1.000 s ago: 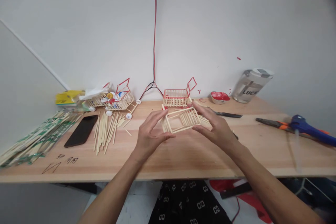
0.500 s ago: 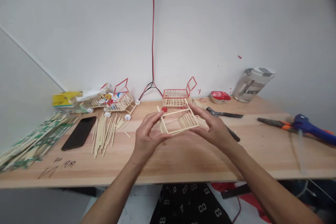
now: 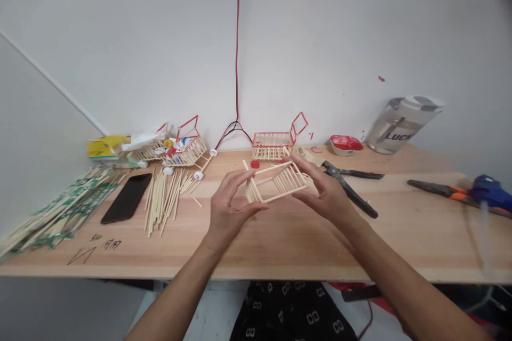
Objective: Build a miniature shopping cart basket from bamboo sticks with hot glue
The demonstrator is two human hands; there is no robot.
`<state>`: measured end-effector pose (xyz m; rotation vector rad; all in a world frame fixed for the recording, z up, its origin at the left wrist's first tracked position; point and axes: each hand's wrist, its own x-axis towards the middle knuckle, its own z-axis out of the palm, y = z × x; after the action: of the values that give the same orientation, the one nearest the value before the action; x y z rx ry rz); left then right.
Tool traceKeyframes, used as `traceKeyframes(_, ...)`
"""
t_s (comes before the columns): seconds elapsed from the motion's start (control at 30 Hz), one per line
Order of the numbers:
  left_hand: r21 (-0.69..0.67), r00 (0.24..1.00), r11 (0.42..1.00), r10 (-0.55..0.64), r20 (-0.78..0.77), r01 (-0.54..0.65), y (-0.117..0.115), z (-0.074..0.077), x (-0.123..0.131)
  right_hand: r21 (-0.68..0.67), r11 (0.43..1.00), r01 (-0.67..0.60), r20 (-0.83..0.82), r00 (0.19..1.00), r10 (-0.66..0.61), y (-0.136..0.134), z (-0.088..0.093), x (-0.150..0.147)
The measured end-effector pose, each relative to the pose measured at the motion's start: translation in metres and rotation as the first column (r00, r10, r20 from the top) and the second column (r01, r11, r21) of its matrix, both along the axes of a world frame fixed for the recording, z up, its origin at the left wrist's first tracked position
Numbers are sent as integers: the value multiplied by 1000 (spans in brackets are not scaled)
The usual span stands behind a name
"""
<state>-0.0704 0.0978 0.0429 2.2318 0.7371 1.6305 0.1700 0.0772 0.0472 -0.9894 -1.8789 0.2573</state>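
A small unpainted frame of wooden sticks [image 3: 280, 198] is held up between both hands over the wooden table. My left hand [image 3: 231, 205] grips its left end, thumb below and fingers above. On the opposite end, my right hand [image 3: 320, 189] has its index finger at the upper corner and its thumb by the lower one. Slatted stick walls close the frame's two ends, while its middle is see-through. Just behind it lies a red bottle cap [image 3: 255, 164]. A stick basket with red-painted rim and handle [image 3: 274, 140] stands farther back by the wall.
Pliers [image 3: 352, 192] lie to the right, near a dish of red paint [image 3: 346, 145] and a clear plastic cup [image 3: 404, 125]. A blue glue gun [image 3: 490, 192] is at far right. Loose sticks [image 3: 162, 202], a phone [image 3: 126, 199], packaged chopsticks [image 3: 68, 208] and stick carts [image 3: 186, 152] occupy the left.
The whole scene has shifted slightly as the head view turned a little left. Both hands keep the stick frame in nearly the same hold.
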Motion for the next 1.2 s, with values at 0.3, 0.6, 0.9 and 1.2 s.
traceKeyframes(0.3, -1, 999, 999, 37, -31, -37, -4, 0, 4, -34, 999, 10, -82, 997, -13, -2, -9, 7)
traceKeyframes(0.6, 0, 998, 999, 42, -37, -42, -5, -3, 7, -20, 998, 54, -15, 998, -54, -6, -8, 10)
traceKeyframes(0.9, -32, 999, 999, 40, 8, -40, -3, -10, 7, -19, 998, 56, 11, 998, -56, -7, -8, 10)
traceKeyframes(1.2, 7, 991, 999, 55, -122, -54, -1, -3, 3, 4, 997, 80, 26, 996, -80, -7, -9, 9)
